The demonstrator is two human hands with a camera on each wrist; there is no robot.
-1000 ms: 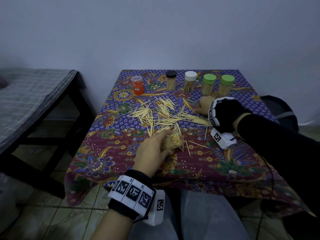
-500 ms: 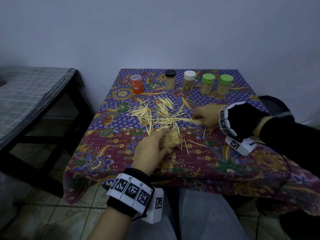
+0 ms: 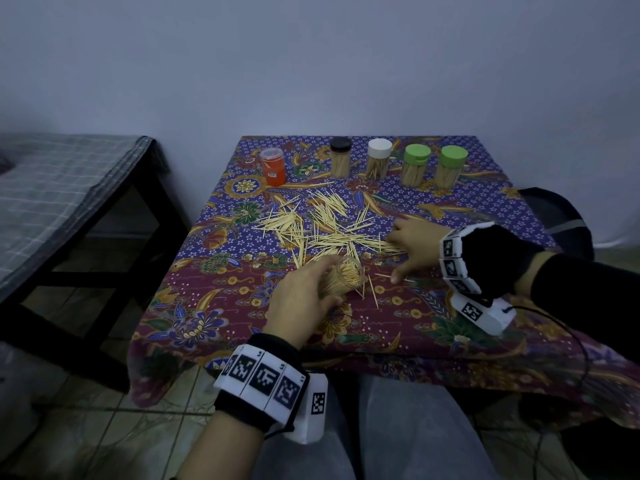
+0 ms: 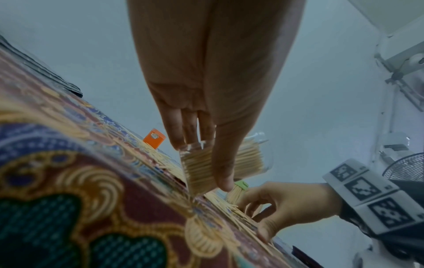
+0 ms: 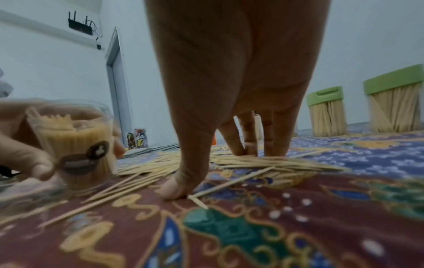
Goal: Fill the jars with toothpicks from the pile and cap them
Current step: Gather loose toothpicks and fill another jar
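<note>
Head view: a person sits at a counter point(image 3: 502, 209) draped in a floral batik cloth, with a row of five jars along the far edge: an orange jar point(image 3: 273, 167), a black-capped jar point(image 3: 340, 158), a white-capped jar point(image 3: 379, 158) and two green-capped jars point(image 3: 416, 165), the four capped ones packed with toothpicks.
Left wrist view: only here does the thumb of the left hand point(image 4: 206, 101) show lying across the open jar point(image 4: 223, 164), with the fingers point(image 4: 177, 130) curled round its far side.
Right wrist view: only here do two dark round stickers show on the open jar's wall, and a single loose stick lying at the thumb tip.
Left hand: grasps the open jar, tilted, mouth toward the pile, base near the cloth.
Right hand point(image 3: 414, 242): spread and relaxed, fingertips point(image 5: 246, 145) pressed down onto the pile of toothpicks point(image 3: 322, 226), thumb touching the cloth; nothing is pinched.
Task items: the pile lies scattered mid-counter, between the jar row and the open jar.
Materials: clear plastic cylinders, thin pale wooden sticks, woven patterned fabric.
Wrists: black bands with white square-coded tags.
Beside the counter: a dark-framed bed point(image 3: 69, 188) with a grey checked cover.
</note>
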